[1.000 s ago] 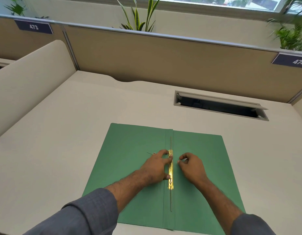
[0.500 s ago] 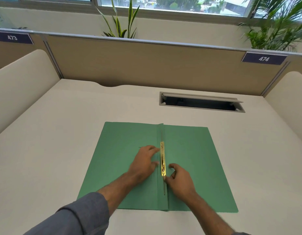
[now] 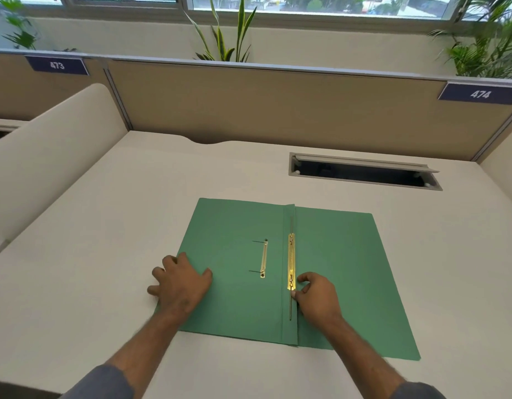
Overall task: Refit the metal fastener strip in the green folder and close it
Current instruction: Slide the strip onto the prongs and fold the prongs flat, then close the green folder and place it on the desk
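The green folder [image 3: 335,269] lies open flat on the desk [image 3: 105,240], so closing is yet to come. The gold fastener strip [image 3: 291,262] looks seated along the spine. The right hand [image 3: 318,298] pinches lightly at its near end; the left hand [image 3: 181,283] rests spread and empty on the left cover's outer edge, probably ready to fold it over.

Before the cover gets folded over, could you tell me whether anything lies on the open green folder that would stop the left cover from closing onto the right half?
Nothing loose lies on the green folder. Only the right hand, at the lower end of the gold fastener strip along the spine, is in the cover's path. The left hand rests on the cover's outer edge.
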The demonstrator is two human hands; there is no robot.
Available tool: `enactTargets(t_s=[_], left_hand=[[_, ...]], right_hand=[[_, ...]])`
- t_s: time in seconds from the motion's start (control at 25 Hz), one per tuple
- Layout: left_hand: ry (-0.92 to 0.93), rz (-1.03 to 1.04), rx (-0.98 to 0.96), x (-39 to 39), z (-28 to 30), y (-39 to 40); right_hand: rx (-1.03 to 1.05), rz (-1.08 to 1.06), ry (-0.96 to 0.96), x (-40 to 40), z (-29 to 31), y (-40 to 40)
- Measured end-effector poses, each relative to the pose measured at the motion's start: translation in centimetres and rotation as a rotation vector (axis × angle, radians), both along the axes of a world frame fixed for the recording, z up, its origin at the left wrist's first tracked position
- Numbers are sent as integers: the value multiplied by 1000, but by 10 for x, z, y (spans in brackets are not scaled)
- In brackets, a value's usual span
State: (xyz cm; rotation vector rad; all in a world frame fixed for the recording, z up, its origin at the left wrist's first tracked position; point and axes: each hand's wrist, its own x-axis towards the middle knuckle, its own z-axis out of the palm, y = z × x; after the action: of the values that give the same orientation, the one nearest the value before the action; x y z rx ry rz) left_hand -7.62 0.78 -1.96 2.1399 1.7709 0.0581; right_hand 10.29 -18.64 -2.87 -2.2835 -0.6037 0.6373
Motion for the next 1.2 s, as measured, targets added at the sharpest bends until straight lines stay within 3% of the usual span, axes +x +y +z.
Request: enactTargets(t_s=[0.16, 0.28, 0.52, 0.64, 0.84, 1.04, 1.2], left_hand=[[-74, 92, 6, -10, -3, 2], [-174, 165, -100, -18, 1, 19], [-681, 186, -267, -37, 50, 60], [-802, 68, -384, -37, 92, 63], [-1113, -186, -509, 3, 134, 10], [-1033, -473, -688, 56, 139, -64], [-908, -514, -777, 81, 123, -96]], right_hand=[[3, 22, -21, 1, -1, 4], [11, 33, -25, 3, 2, 2], [77, 33, 145, 11, 7, -7], [66, 35, 283, 16, 16, -13], [179, -14, 266, 28, 58, -15], [581, -6, 491, 41, 135, -21], [540, 26, 405, 57, 171, -46]])
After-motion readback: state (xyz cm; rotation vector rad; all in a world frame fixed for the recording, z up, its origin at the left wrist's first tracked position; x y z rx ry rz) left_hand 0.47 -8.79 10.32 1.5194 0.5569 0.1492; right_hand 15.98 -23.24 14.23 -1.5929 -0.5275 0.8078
